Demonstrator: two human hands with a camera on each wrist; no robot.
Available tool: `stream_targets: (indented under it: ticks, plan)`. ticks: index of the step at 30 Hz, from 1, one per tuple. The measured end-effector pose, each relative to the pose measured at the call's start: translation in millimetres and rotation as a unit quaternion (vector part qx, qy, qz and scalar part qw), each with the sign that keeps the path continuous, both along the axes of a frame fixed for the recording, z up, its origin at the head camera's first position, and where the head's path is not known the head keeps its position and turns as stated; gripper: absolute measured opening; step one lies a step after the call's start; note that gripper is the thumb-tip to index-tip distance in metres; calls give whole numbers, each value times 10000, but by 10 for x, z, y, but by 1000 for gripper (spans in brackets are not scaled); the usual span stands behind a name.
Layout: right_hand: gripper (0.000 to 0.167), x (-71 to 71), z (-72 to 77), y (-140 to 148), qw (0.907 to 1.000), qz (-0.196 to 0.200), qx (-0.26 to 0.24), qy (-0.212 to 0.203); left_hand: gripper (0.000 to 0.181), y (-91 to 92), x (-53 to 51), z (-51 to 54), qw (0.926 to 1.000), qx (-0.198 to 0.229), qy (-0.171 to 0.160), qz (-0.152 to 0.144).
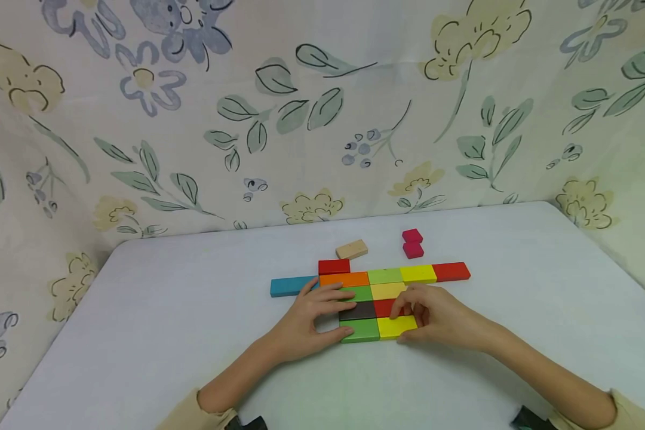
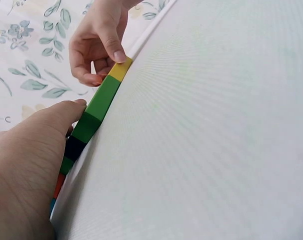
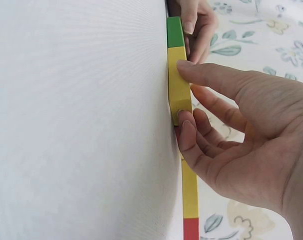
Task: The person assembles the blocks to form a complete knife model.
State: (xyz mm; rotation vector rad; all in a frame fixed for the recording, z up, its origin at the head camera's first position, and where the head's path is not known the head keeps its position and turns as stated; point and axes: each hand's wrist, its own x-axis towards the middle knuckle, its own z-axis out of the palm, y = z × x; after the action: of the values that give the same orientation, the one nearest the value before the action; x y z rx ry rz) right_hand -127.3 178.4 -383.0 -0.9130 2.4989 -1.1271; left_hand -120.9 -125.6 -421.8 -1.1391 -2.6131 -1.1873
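Flat coloured blocks lie side by side in rows on the white table. My left hand [image 1: 313,319] rests along the left ends of the rows, fingers spread. Its fingertips touch the upper green block [image 1: 359,294] and the black block [image 1: 358,310], and its thumb touches the front green block [image 1: 360,330]. My right hand [image 1: 441,316] holds the front yellow block [image 1: 395,327] at its right end, thumb on the front side and curled fingers at the end, as the right wrist view shows. A red block [image 1: 383,308] behind it is partly hidden by the fingers.
The back row has a blue block [image 1: 290,286], an orange block [image 1: 346,279], a light green block [image 1: 385,275], a yellow block [image 1: 418,274] and a red block [image 1: 451,272]. Farther back lie a plain wooden block [image 1: 352,249] and two pink pieces [image 1: 412,249]. Patterned cloth [image 1: 312,137] hangs behind.
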Motion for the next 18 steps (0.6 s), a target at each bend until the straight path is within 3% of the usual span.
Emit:
stream_targets:
  ticks: [8, 18]
  plan:
    - [32, -12, 60, 35, 9999, 89, 48, -45, 42, -8, 0, 11, 10000, -25, -15, 0]
    - [32, -59, 184, 108, 9998, -126, 79, -132, 42, -7, -3, 2, 10000, -24, -68, 9]
